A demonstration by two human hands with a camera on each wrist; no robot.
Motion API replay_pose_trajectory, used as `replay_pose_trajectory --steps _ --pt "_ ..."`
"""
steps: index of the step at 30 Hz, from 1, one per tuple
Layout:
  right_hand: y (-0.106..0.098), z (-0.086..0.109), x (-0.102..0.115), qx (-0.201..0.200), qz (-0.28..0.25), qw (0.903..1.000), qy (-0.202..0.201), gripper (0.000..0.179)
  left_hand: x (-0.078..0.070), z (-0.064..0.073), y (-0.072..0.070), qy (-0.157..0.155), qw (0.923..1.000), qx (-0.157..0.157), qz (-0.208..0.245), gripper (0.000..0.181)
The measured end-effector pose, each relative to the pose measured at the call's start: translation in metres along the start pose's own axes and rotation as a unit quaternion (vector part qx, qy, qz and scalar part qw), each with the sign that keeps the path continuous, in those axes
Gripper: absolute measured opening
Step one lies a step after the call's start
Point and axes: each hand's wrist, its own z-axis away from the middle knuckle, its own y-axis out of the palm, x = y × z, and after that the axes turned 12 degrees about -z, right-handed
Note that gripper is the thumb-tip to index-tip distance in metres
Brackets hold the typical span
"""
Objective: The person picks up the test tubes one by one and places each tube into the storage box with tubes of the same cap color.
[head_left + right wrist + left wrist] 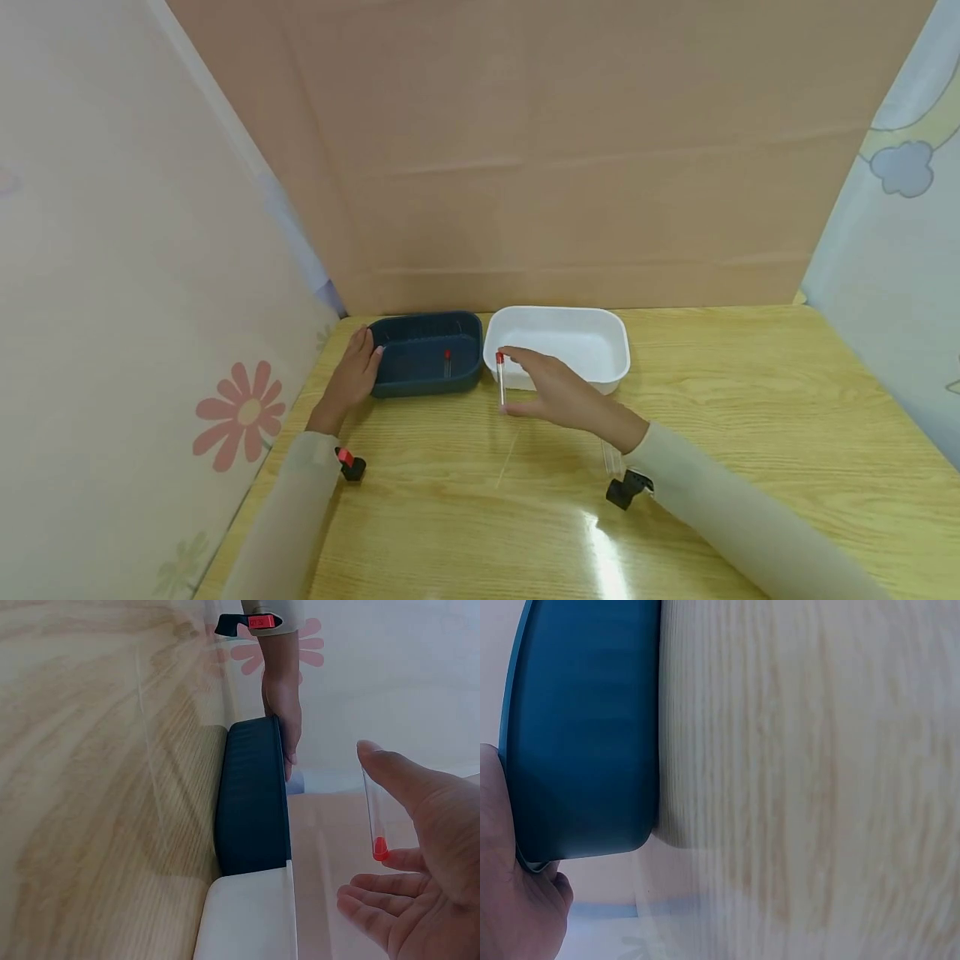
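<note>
A clear test tube [502,383] with a red cap stands nearly upright in my right hand [558,392], pinched lengthwise between thumb and index finger. The index finger meets the cap and the thumb meets the other end; in the right wrist view the remaining fingers [379,900] are spread loosely. This hand is in front of the white basin [555,310], overlapping its near left corner. At the left end of the dark blue basin [427,388], my left hand [354,373] grips the rim. Another red-capped tube [447,364] is inside the dark blue basin.
Both basins stand side by side on the wooden table [450,517], close to the brown back panel [562,167]. Clear tubes [611,457] lie on the table beneath my right wrist. A patterned wall [150,250] borders the left side.
</note>
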Motion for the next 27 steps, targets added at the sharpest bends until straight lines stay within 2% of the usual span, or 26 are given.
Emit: replay_pose_trajectory --steps 8,19,27 --pt "0.005 -0.034 0.001 0.005 0.018 0.9997 0.018 0.092 0.003 0.001 -0.002 -0.001 1.0000 0.001 -0.004 0.068" --pt "0.019 -0.070 0.011 0.017 0.029 0.9989 0.034 0.096 0.001 0.003 -0.006 -0.001 1.0000 0.002 -0.002 0.067" --pt "0.025 -0.094 0.003 0.019 0.038 0.9986 0.032 0.095 0.002 0.002 -0.002 -0.001 0.9999 0.007 -0.008 0.071"
